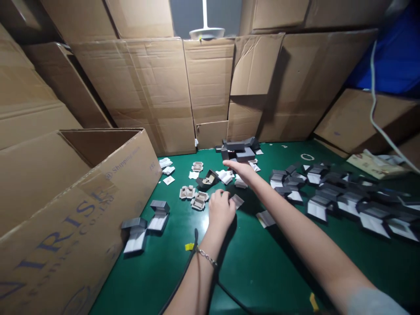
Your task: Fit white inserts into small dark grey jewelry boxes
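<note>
My left hand (222, 210) is low over the green table, its fingers curled downward and their tips hidden. A small printed paper (237, 201) lies just right of its fingers; I cannot tell whether they touch. Farther out, my right hand (241, 171) reaches to a pile of small dark boxes (244, 153). Its thumb is stretched out beside the pile, while the other fingers are hidden. Between the hands lie crumpled white papers (225, 176). An open dark box (208, 179) with a beige insert sits left of them, near loose cardboard inserts (199, 200).
At left stands a large open carton (131, 175), with two open small boxes (159, 216) beside it. Many open dark boxes (348, 192) cover the right side. A black cable (188, 262) runs under my left arm. Stacked cartons (157, 87) wall off the back.
</note>
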Demonstrator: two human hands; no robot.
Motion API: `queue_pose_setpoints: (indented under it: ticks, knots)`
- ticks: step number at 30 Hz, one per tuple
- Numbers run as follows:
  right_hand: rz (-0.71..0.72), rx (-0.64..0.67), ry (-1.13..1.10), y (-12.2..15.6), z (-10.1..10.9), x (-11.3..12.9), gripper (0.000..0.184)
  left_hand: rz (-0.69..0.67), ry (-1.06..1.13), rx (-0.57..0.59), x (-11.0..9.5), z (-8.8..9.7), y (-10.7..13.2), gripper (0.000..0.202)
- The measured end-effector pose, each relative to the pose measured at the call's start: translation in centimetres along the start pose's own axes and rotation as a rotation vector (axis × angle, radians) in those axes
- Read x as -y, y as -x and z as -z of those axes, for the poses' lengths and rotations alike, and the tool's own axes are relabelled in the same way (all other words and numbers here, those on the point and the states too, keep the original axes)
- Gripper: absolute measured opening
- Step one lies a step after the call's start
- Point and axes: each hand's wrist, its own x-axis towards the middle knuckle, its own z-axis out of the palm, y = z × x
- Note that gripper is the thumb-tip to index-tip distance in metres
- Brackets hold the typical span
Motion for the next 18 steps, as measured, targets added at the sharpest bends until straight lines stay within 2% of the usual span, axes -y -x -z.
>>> queue_pose_setpoints:
  ticks: [3, 7, 10, 14, 18]
  knots:
    - [-0.073, -0.039, -0.125, 3.9, 0.4, -2.9, 0.029, 0.020, -0.065, -0.002, 0.6, -0.2, -0.2, 0.031]
    - [-0.183, -0.101, -0.239, 8.4, -0.3, -7.4, 0.032, 0.023, -0.013, 0.131, 1.5, -0.3, -0.7, 0.030]
    - [-0.191, -0.031, -0.305, 10.7, -0.7, -9.5, 0.035, 0.092, 0.096, 0.114, 2.0, -0.2, -1.3, 0.041]
    - [-0.172, -0.001, -0.345, 11.5, -0.6, -9.9, 0.037, 0.187, 0.213, 0.056, 2.6, -0.1, -1.8, 0.048]
    - [-0.088, -0.051, -0.243, 9.7, 0.0, -9.1, 0.036, 0.181, 0.260, 0.015, 3.0, -0.4, -1.8, 0.050]
